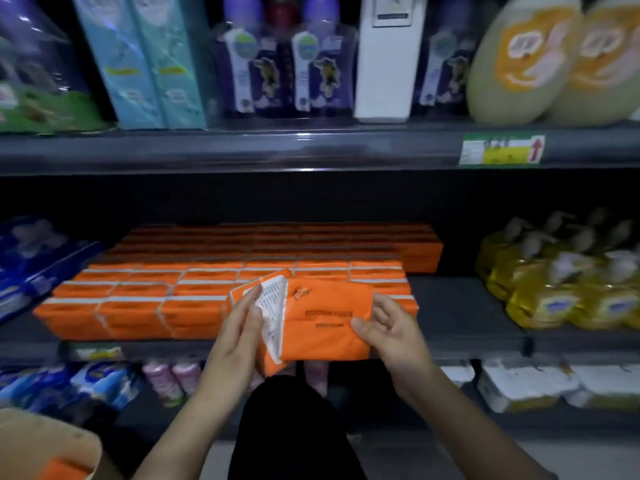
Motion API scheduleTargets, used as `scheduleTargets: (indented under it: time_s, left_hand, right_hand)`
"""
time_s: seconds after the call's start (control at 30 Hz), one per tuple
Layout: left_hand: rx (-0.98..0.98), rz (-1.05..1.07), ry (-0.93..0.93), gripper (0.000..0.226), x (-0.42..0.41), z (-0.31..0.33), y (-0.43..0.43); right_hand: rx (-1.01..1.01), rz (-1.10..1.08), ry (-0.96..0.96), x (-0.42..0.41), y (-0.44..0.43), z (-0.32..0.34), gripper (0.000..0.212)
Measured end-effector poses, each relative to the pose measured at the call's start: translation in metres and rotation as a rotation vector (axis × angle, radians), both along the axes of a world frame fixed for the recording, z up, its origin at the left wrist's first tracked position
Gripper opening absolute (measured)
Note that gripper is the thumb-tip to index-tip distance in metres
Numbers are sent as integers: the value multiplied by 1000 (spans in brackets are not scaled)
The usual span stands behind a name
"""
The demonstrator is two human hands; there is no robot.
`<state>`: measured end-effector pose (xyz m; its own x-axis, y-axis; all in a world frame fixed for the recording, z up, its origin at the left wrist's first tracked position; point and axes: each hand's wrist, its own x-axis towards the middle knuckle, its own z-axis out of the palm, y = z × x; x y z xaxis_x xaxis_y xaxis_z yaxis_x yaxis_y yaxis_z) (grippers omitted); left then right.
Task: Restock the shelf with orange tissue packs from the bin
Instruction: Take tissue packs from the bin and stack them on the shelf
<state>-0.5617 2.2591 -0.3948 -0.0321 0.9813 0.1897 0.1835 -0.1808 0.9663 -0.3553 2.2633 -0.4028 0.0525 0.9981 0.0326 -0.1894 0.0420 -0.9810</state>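
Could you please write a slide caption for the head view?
Both hands, left and right, hold orange packs before the stocked shelf.

Only real gap on that middle shelf (460, 306) is the bare grey strip on the right, between the stacked orange tissue packs (207, 289) and the yellow bagged bottles (561, 282). Left side is boxed in by blue packs (31, 268) touching the orange rows. Plenty of dark headroom above the stack, under the upper shelf edge (277, 150).
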Motion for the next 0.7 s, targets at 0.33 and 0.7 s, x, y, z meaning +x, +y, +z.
scheduleTargets:
  time_s: [0.33,0.7]
  left_hand:
    - [-197,-40,-174,58,70,-15,86]
    - [-339,-72,-134,52,81,-44,135]
  right_hand:
    - [8,-534,-163,155,62,-12,43]
    - [-101,-593,-478,207,156,-81,41]
